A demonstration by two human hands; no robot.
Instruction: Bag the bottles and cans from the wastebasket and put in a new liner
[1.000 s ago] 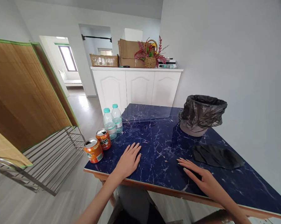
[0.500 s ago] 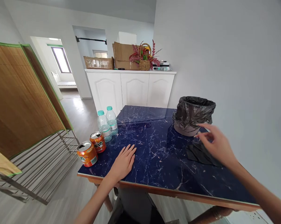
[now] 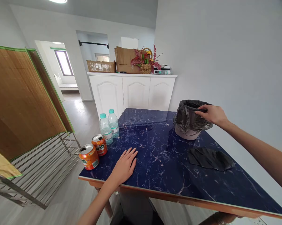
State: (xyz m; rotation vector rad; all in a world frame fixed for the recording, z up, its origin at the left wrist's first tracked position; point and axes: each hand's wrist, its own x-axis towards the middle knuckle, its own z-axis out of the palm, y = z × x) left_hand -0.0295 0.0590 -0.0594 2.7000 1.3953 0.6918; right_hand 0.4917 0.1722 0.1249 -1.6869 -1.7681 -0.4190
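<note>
- Two orange cans (image 3: 94,151) stand at the table's near left corner, their tops open; thin printed metal, round, light enough to tip at a nudge.
- Just behind them stand two small water bottles (image 3: 109,125) with teal caps, clear ribbed plastic, upright and close together.
- The left hand (image 3: 124,165) lies flat and open on the table (image 3: 155,156), palm down, fingers spread, gripping nothing. It is near the cans but apart from them. Kept there, it makes a good brace while the other arm stretches across.
- The table top is glossy dark blue with white marble veining and a wooden edge. It looks slick, so anything pulled sideways on it would likely slide.
- A folded black bag (image 3: 210,158) lies flat on the right part of the table, thin matt plastic, crumpled, well apart from both hands.
- The small bin (image 3: 188,132) stands at the far right of the table by the wall: a pale round tub, wider at the top, lined with a black bag liner (image 3: 190,117) whose loose, wrinkled film is turned down over the rim.
- The right hand (image 3: 212,114) reaches over the bin's right rim, fingers curled and closed on the liner's edge.
- In my judgement the grip works best low on the folded film, pinching plastic against the rim, not tugging the slack, since the film looks thin enough to stretch and the bin light enough to lift with it.
</note>
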